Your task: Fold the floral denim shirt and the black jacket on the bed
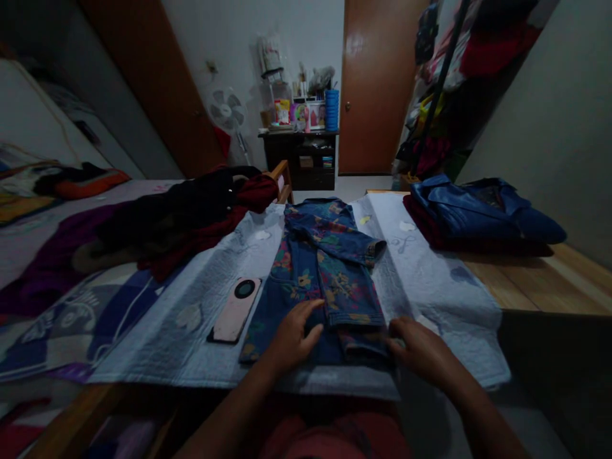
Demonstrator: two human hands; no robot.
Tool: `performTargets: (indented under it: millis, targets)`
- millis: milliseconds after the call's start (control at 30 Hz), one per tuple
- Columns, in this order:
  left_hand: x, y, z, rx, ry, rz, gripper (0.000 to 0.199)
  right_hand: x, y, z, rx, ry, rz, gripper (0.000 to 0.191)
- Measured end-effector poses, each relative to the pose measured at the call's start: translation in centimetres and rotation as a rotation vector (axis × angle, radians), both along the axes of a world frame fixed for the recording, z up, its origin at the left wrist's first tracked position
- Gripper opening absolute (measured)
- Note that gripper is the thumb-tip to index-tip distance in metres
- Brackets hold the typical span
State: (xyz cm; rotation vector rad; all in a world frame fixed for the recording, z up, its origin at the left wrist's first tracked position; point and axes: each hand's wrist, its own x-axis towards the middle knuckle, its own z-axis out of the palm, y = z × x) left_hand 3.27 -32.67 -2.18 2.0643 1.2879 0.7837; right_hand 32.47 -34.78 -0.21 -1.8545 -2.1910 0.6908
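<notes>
A blue denim jacket [299, 274] with a colourful floral print lies on a pale quilted cloth, its collar end away from me. One sleeve [342, 237] is folded across the upper body, and another folded part reaches down towards the hem. My left hand [299, 335] rests on the lower left of the jacket, fingers stretched and thumb apart. At the lower right edge, my right hand [418, 347] has its fingers bent in and closed on the fabric; its fingertips are slightly blurred. A pink phone [236, 312] with a round dark camera ring lies left of the jacket.
Folded blue and dark red clothes [482, 213] are stacked on the wooden surface [540, 280] at right. Loose dark clothes [176, 210] spread over the bed at left. Farther back stand a fan [227, 109], a dark cabinet [282, 162] and a brown door [380, 83].
</notes>
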Motion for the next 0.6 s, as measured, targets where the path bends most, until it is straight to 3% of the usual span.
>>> performTargets:
  millis: [100, 167, 233, 367, 500, 600]
  targets:
    - [-3.3, 1.2, -0.3, 0.171, 0.157, 0.311, 0.037, -0.4, 0.7, 0.9, 0.096, -0.066, -0.008, 0.019]
    - [-5.2, 2.0, -1.0, 0.157, 0.271, 0.488, 0.041, -2.6, 1.8, 1.9, 0.121, 0.017, 0.062, 0.020]
    - [-6.5, 2.6, -1.7, 0.067, 0.313, 0.578, 0.049, -5.8, 3.2, 2.5, 0.113, 0.138, 0.167, 0.019]
    - [-7.5, 2.7, -2.3, -0.113, 0.094, 0.593, 0.061, -12.7, 6.9, 1.3, 0.066, 0.341, 0.316, 0.025]
    - [-7.2, 2.6, -1.6, -0.188, -0.229, 0.587, 0.052, -17.3, 10.7, -1.7, 0.043, 0.398, 0.255, 0.053]
    - [-6.2, 2.1, -0.6, -0.102, -0.189, 0.531, 0.052, -18.8, 12.6, -3.0, -0.013, 0.434, 0.193, 0.049]
